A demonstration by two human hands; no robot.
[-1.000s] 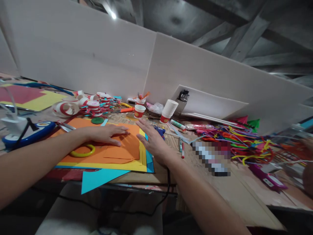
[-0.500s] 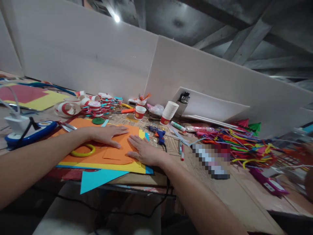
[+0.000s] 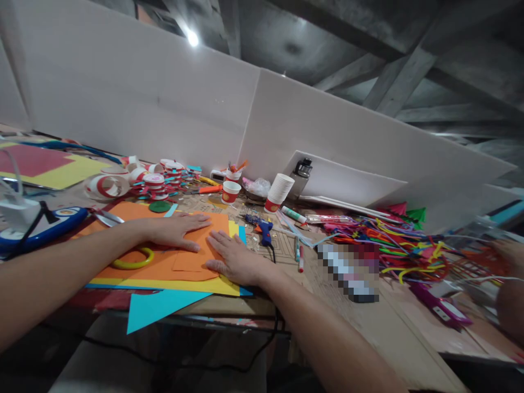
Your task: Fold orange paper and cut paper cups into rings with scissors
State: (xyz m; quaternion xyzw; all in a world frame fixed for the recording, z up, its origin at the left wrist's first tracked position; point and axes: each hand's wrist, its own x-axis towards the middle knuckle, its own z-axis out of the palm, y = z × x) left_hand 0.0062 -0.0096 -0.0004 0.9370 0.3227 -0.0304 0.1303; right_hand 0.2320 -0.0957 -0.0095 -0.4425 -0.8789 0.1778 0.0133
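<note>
My left hand (image 3: 178,229) lies flat, fingers stretched out, on a folded piece of orange paper (image 3: 192,254). My right hand (image 3: 231,256) lies flat beside it, palm down on the same orange piece near its right edge. Under the piece lie a bigger orange sheet (image 3: 123,262), a yellow sheet (image 3: 172,285) and a blue sheet (image 3: 159,308) that sticks out over the table's front edge. A yellow ring (image 3: 133,258) rests on the orange sheet below my left wrist.
A blue glue gun (image 3: 265,229) lies right of my right hand. Behind stand paper cups (image 3: 279,192), a red-and-white cup (image 3: 230,192) and cut cup rings (image 3: 155,177). Pipe cleaners (image 3: 388,240) pile at right. Another person's hand (image 3: 510,251) shows at the far right.
My right hand came down from hovering above the glue gun and now lies flat on the orange paper beside my left hand. The left hand stayed put.
</note>
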